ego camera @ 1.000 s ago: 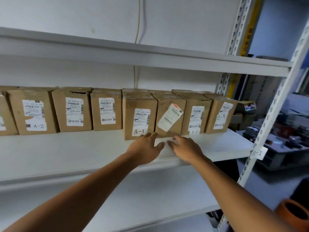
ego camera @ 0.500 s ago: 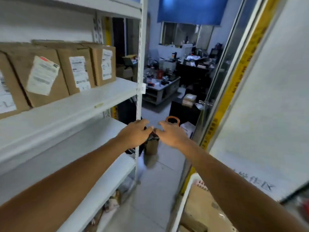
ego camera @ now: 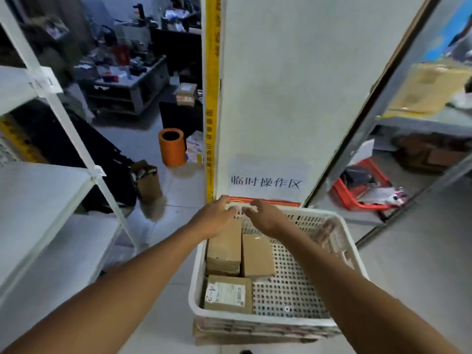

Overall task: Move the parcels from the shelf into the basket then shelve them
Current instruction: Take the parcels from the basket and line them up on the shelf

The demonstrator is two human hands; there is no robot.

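Observation:
A white perforated plastic basket [ego camera: 296,290] sits low in front of me on flattened cardboard. Three brown cardboard parcels lie along its left side: one marked A-2 [ego camera: 228,294] nearest me, a plain one [ego camera: 224,247] beyond it, and another [ego camera: 257,256] beside that. My left hand [ego camera: 215,218] and my right hand [ego camera: 265,217] hover side by side over the basket's far end, fingers spread, holding nothing. The white shelf [ego camera: 38,195] stands to my left, and no parcels show on it from here.
A white panel [ego camera: 281,98] with a printed paper sign and a yellow tape strip rises behind the basket. An orange cylinder [ego camera: 172,146] and an open cardboard box [ego camera: 148,182] stand on the floor. A red crate [ego camera: 362,187] sits under the right rack.
My view swung from the shelf's row of parcels to the right and down onto the basket. Both hands stayed together and empty, now over the basket's far end.

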